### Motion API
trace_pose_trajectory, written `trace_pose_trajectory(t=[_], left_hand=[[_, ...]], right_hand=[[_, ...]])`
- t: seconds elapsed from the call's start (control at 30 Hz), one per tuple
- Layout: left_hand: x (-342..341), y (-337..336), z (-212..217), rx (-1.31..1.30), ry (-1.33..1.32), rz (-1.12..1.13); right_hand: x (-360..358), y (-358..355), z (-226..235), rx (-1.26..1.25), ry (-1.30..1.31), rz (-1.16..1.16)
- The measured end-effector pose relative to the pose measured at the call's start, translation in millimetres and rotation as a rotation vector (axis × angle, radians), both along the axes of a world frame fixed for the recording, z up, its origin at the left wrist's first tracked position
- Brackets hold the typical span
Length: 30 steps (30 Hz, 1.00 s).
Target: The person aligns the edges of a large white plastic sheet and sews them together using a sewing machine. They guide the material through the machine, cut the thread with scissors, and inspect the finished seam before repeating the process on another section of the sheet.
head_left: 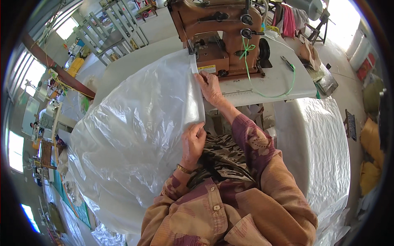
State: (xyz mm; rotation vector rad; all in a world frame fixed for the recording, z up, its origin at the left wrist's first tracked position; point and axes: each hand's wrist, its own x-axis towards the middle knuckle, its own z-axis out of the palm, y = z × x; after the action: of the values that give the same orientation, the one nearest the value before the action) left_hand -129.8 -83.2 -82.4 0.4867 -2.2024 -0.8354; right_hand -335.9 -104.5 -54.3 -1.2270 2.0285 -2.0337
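A large sheet of translucent plastic film (135,135) spreads over the table and hangs down on my left. Its right edge, folded into a narrow strip, runs up to the needle area of a brown sewing machine (236,57). My right hand (210,87) pinches this folded edge just in front of the machine. Lower on the same edge, close to my lap, my left hand (193,141) grips the film with fingers curled and a watch on the wrist. The part of the film inside each hand is hidden.
On the machine table (262,88), green cord (294,82) loops from the machine to small thread snips (288,62) at the right. A big stack of silvery plastic sheeting (324,147) stands to my right. Metal frames (111,30) rise beyond the table's left side.
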Motion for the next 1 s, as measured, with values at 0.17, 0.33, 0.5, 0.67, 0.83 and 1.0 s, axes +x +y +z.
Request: trace_pose_trajectory(t=[0.17,0.33,0.5,0.67,0.83,1.0], left_hand=[[-29.5,-21.3,9.7,-0.090,0.034,-0.009],[-59.2,-39.6,40.5,-0.076,0.004,0.021],[-95.1,-61.9,66.0,-0.234,-0.053,0.033],[-131.3,-86.4,78.1,-0.347,0.093,0.099],[-126.3,-93.3,98.7,-0.252,0.025,0.036],[-41.9,-95.2,83.1,-0.389,0.001,0.153]], right_hand=[[1.1,4.7,2.8,0.008,-0.043,0.026],[0.9,4.6,4.2,-0.016,-0.097,0.035],[0.6,5.7,5.0,-0.092,-0.186,0.038],[1.2,2.9,3.6,-0.147,-0.215,0.054],[1.1,-0.9,-2.8,-0.227,-0.381,0.168],[-6.6,2.3,1.0,-0.157,-0.368,0.406]])
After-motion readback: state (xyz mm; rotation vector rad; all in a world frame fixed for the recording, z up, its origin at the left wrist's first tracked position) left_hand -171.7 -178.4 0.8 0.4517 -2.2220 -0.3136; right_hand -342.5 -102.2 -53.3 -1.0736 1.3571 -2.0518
